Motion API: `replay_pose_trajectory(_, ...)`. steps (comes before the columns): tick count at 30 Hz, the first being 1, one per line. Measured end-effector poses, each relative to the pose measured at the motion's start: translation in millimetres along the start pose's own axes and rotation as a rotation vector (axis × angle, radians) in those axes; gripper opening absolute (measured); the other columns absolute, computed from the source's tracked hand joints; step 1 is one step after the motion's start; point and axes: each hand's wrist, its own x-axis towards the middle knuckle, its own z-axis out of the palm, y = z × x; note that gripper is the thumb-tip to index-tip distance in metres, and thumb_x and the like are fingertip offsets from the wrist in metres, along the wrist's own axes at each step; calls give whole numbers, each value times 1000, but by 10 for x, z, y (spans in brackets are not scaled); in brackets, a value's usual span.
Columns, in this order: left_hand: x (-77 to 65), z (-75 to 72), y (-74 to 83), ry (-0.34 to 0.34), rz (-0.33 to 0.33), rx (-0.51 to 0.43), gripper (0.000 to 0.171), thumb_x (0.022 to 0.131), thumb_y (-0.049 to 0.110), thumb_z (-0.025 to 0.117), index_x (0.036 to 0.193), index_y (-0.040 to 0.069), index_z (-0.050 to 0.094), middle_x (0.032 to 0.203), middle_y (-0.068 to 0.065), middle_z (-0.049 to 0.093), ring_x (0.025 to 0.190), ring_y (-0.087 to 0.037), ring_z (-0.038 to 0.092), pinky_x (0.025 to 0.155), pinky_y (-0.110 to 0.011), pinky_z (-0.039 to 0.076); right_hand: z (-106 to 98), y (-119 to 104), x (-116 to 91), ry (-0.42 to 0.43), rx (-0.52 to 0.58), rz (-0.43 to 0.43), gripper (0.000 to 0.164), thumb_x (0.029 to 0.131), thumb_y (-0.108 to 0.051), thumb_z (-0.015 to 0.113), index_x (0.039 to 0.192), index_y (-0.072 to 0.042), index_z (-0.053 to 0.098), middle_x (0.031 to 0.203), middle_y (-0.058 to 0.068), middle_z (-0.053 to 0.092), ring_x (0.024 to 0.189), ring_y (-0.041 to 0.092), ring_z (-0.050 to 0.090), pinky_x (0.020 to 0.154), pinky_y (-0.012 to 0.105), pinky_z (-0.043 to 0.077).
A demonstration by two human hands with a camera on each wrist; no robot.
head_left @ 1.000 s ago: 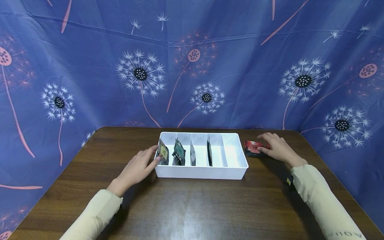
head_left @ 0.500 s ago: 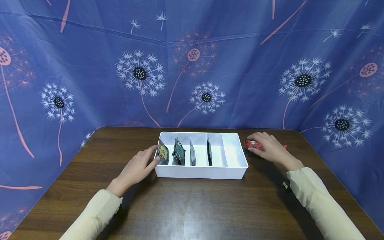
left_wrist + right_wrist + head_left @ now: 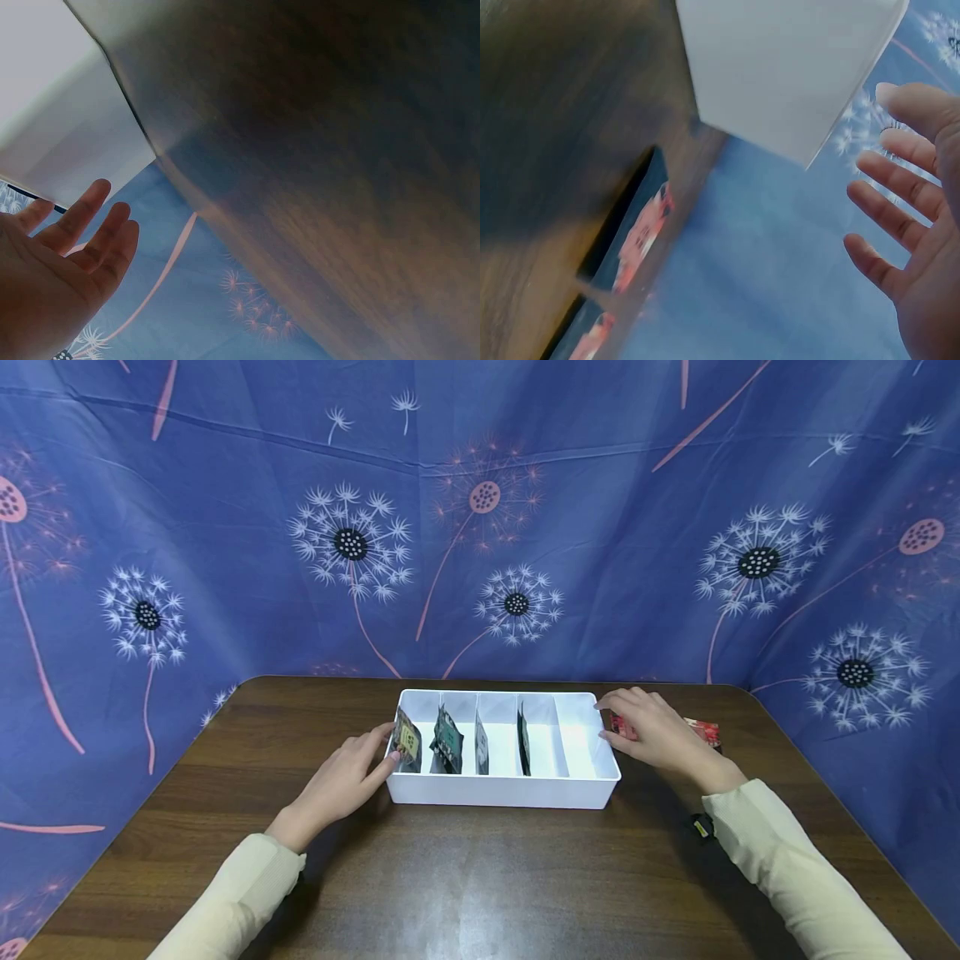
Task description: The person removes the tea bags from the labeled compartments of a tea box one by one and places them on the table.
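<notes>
A white divided tray (image 3: 498, 791) stands on the table between both hands. My left hand (image 3: 337, 781) rests at the tray's left end, fingers at the rim and thumb by its front corner; the left wrist view shows those fingers spread. At the other end, my right hand (image 3: 656, 731) has its fingertips at the right rim, fingers extended and holding nothing. Beneath that hand lies a red-and-black packet (image 3: 622, 727), partly hidden. Another red packet (image 3: 707, 731) lies behind it. The right wrist view has both packets, one being the nearer packet (image 3: 641, 232).
Upright in the tray's compartments are a black-and-yellow packet (image 3: 408, 743), a dark green packet (image 3: 447, 739), a greyish packet (image 3: 482, 746) and a thin dark packet (image 3: 522, 739). A blue flowered cloth (image 3: 622, 527) hangs behind the wooden table (image 3: 480, 868).
My right hand has moved left from over the red packets to the tray's right rim. More of the farther red packet shows behind it. My left hand and the tray have stayed put.
</notes>
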Motion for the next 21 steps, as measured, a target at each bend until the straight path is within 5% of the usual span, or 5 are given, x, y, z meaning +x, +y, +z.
replay_pose_trajectory(7,-6,-4,12,1,-2,-1,55,94,49,39,140,19,33,133,-7,50,117,-30,50,95,-48,40,27,-170,72,-21,3,-52,37,78,-24,71,110,-9,61,104,3,61,89,18,51,75,39,39)
replay_pose_trajectory(21,-2,3,0,-4,-2,-4,56,94,50,38,140,20,32,133,-7,50,117,-30,50,94,-49,40,116,-388,186,-63,-3,-117,34,80,-25,69,112,-13,61,109,2,62,103,20,54,84,42,42)
